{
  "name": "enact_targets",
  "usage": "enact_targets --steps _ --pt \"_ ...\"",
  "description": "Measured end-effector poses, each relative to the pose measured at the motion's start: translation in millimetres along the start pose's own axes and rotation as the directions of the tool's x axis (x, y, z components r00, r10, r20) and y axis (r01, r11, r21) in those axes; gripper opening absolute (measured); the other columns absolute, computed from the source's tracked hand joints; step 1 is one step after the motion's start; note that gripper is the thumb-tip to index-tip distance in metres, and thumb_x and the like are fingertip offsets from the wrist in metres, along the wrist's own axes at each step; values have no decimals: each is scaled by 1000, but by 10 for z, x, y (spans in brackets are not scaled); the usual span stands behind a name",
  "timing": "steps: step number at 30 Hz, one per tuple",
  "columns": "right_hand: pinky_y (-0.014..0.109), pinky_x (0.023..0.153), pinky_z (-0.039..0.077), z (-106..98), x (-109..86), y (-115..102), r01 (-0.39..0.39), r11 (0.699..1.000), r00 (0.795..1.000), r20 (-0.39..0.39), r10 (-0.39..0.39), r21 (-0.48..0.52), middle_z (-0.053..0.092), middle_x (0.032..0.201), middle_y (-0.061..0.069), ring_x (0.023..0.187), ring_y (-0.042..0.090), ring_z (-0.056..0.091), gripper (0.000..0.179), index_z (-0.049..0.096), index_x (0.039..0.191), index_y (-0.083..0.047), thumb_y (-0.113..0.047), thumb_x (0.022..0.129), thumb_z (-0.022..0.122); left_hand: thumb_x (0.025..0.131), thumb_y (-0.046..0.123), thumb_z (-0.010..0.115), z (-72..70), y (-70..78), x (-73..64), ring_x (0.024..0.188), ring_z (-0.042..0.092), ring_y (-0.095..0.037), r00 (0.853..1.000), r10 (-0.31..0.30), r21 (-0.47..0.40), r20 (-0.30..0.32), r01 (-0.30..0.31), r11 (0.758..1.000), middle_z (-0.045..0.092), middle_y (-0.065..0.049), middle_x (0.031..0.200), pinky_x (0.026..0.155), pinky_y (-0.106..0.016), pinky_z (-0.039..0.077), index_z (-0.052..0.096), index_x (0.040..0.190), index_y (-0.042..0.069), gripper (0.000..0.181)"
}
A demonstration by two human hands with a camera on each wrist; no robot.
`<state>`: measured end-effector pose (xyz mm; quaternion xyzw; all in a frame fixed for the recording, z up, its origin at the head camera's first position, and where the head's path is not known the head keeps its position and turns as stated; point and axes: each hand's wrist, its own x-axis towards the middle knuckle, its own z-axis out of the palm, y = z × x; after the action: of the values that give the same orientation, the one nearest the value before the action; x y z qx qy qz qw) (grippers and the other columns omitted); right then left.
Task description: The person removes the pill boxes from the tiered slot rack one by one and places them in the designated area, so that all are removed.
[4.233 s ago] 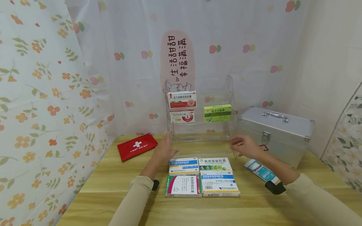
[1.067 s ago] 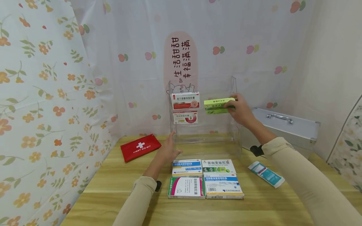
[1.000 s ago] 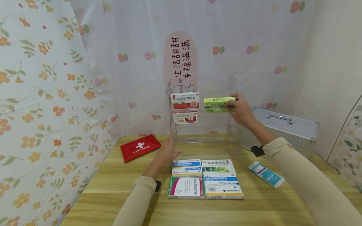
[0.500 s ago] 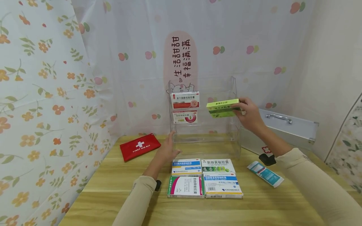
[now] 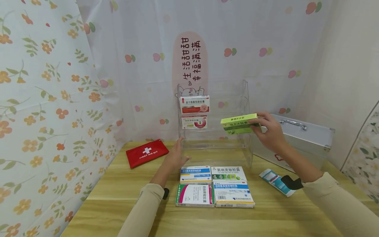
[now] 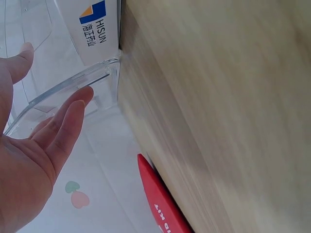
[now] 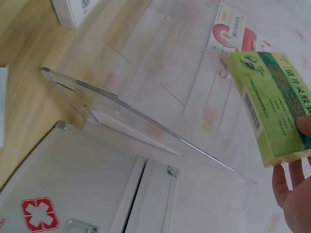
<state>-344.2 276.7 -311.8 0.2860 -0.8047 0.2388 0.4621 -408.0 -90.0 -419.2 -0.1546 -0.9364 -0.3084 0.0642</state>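
Observation:
My right hand (image 5: pixel 270 131) pinches a green medicine box (image 5: pixel 238 125) by its right end, tilted in front of the right half of a clear display rack (image 5: pixel 219 145). In the right wrist view, the thumb lies on the broad face of the box and the fingers are under it. My left hand (image 5: pixel 174 156) is at the rack's left side, its fingers extended along the clear side panel (image 6: pixel 63 83) in the left wrist view. On the rack's left stand a red-and-white medicine box (image 5: pixel 194 104) and, one tier below, a white one with a pink ring design (image 5: pixel 194 122).
Several medicine boxes lie flat before the rack, among them a blue-and-white one (image 5: pixel 233 194) and a green-and-magenta one (image 5: pixel 195 195). A red first aid pouch (image 5: pixel 147 153) lies left. A silver case (image 5: pixel 308 131) and a teal-and-white packet (image 5: pixel 276 182) are on the right.
The green box stood on the rack's right side; my right hand has gripped it, lifted it off and brought it lower and to the right. My left hand has stayed by the rack.

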Motion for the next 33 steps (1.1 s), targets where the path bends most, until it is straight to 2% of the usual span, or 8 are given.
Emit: enact_targets --steps 6,9,15,19,23,29,33 --pt "3 74 42 -166 -236 -112 -51 999 997 50 51 1 60 116 19 99 24 56 42 71 106 2 19 68 79 85 28 80 24 6 21 140 40 -33 1000 -10 8 -5 10 1000 36 -12 155 105 -52 44 13 155 27 97" --pt "2 74 43 -243 -366 -153 -89 996 993 81 89 6 58 118 18 102 14 52 47 69 110 1 20 67 78 85 29 79 26 11 26 140 40 -33 1000 -11 10 -1 11 1000 36 -12 156 105 -52 44 12 155 27 97" --pt "3 74 46 -342 -598 -152 -164 986 978 135 158 34 57 122 19 106 -5 45 48 66 115 4 17 70 78 85 27 79 6 20 19 140 40 -34 1000 0 4 -4 0 1000 36 -13 155 105 -53 44 14 155 25 96" --pt "6 72 49 -385 -748 -121 -225 970 964 169 206 97 56 124 22 98 -6 49 48 64 120 5 17 74 75 85 25 79 0 18 6 140 40 -34 1000 0 -8 -7 0 1000 36 -13 156 105 -53 44 14 155 24 95" --pt "7 72 50 -430 -897 -81 -305 938 939 216 268 162 55 126 17 93 -5 54 50 61 126 4 15 79 73 85 25 79 12 16 9 141 39 -33 1000 -7 -10 -5 7 1000 35 -12 157 106 -52 43 13 155 25 96" --pt "11 67 51 -479 -1102 7 -417 888 897 248 367 195 55 117 -10 81 2 53 51 59 128 5 13 80 72 85 26 79 30 33 17 141 38 -33 1000 -19 -10 -4 19 1000 34 -11 157 106 -53 43 12 155 26 97" --pt "16 63 54 -508 -1171 63 -514 837 844 283 455 186 56 117 -14 83 -5 57 49 57 129 6 8 83 72 85 25 79 15 39 19 140 40 -34 1000 -14 -7 -10 14 1000 36 -12 155 105 -53 44 14 155 25 95"
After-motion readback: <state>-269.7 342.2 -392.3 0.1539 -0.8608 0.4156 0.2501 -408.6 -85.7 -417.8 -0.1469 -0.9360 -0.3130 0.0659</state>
